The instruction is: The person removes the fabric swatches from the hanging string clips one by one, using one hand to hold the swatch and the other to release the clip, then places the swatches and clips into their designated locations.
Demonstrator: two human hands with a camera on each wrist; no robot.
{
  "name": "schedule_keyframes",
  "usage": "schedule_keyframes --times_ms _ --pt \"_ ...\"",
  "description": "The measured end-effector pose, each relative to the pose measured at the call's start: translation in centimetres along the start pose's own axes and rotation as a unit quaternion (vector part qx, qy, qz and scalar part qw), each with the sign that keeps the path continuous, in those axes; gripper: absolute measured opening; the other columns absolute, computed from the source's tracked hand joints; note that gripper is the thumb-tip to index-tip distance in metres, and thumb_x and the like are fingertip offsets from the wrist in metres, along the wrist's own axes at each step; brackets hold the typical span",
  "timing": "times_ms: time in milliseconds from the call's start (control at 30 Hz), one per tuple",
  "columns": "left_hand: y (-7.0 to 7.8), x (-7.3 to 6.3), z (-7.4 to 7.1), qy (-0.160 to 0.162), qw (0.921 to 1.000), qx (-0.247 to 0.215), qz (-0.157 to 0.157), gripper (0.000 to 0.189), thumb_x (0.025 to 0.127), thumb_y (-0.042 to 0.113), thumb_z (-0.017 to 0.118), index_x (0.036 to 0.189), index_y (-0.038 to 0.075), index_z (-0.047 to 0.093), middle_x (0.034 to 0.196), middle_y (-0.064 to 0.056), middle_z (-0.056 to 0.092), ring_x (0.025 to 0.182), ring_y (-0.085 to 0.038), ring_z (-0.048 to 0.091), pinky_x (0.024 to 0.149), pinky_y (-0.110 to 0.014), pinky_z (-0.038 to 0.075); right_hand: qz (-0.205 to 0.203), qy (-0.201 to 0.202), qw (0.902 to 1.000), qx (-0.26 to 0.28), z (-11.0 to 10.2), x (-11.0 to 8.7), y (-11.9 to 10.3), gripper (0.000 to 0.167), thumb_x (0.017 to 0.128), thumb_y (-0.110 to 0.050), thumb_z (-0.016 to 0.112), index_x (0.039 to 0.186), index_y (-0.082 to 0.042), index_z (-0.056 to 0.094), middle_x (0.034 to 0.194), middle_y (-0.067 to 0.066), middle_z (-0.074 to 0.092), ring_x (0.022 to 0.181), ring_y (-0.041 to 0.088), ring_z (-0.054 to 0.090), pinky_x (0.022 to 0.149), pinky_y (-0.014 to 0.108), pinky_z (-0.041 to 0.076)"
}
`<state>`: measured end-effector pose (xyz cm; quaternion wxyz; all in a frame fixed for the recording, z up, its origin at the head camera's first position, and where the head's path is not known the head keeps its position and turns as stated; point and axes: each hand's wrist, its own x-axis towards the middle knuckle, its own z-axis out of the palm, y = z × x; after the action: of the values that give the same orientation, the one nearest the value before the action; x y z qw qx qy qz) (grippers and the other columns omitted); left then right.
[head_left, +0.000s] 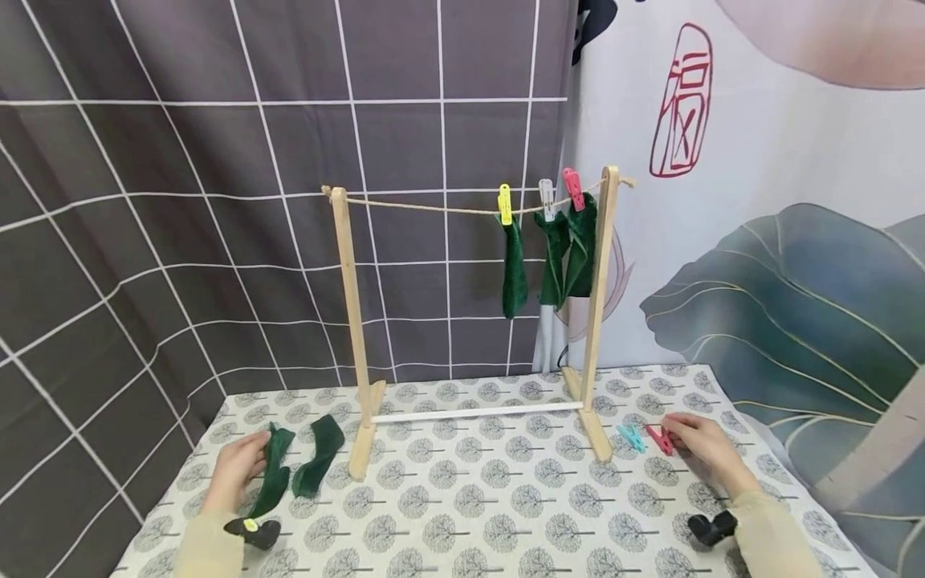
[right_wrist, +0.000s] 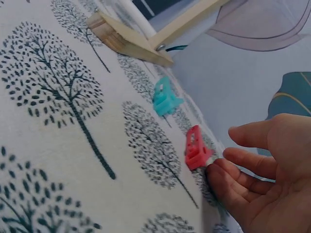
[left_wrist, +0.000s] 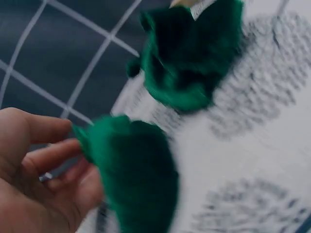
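My left hand [head_left: 237,467] pinches the edge of a dark green velvet sock [left_wrist: 136,170] at the table's left side. A second green sock [head_left: 318,456] lies just right of it, bent and creased. On the right, my right hand [head_left: 706,449] reaches to a red clothespin [right_wrist: 197,148] on the cloth. Its fingertips are right at the pin's near end, with finger and thumb apart. A turquoise clothespin [right_wrist: 166,97] lies beside the red one, toward the rack.
A wooden drying rack [head_left: 352,305] with a string line [head_left: 426,208] stands mid-table. Green socks [head_left: 514,269] hang near its right post under yellow [head_left: 505,205], white [head_left: 547,199] and red pins [head_left: 573,189]. A white bar [head_left: 477,413] joins the feet. Curtains surround the tree-print tablecloth [head_left: 470,502].
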<state>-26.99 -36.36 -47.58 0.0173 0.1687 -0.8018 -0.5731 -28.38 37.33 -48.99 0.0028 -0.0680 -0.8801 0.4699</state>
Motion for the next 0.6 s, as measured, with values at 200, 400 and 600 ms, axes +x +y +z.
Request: schedule_keyframes --times_ms 200,400,600 --pt "3.6 -0.5 0.1 0.021 0.9884 0.135 0.067 0.056 0.107 0.028 0.042 0.146 -0.013 0.038 0.15 -0.037 0.033 0.138 -0.053 0.032 0.114 -0.06 0.027 -0.034 0.022 0.999 -0.018 -2.3 -0.3 -2.2 0.067 0.107 -0.041 0.047 0.145 0.013 0.039 0.132 0.036 0.056 0.104 0.03 0.066 0.1 0.064 0.041" --pt "7.4 -1.3 1.3 0.025 0.9854 0.105 0.131 0.052 0.109 0.03 0.044 0.145 -0.008 0.044 0.145 -0.033 0.044 0.131 -0.048 0.045 0.108 -0.056 0.039 -0.108 0.06 0.9923 -0.011 -4.5 -0.7 -7.1 0.067 0.105 -0.043 0.05 0.145 0.009 0.042 0.138 0.037 0.049 0.09 -0.003 0.059 0.097 0.061 0.044" --pt "11.8 -3.0 2.7 0.018 0.9774 0.071 0.198 0.05 0.107 0.032 0.051 0.142 -0.004 0.051 0.14 -0.027 0.055 0.122 -0.031 0.06 0.1 -0.029 0.05 -0.153 0.098 0.9833 0.012 -5.8 -1.7 -12.0 0.066 0.102 -0.046 0.056 0.147 0.002 0.046 0.122 0.004 0.063 0.087 -0.012 0.054 0.097 0.061 0.041"
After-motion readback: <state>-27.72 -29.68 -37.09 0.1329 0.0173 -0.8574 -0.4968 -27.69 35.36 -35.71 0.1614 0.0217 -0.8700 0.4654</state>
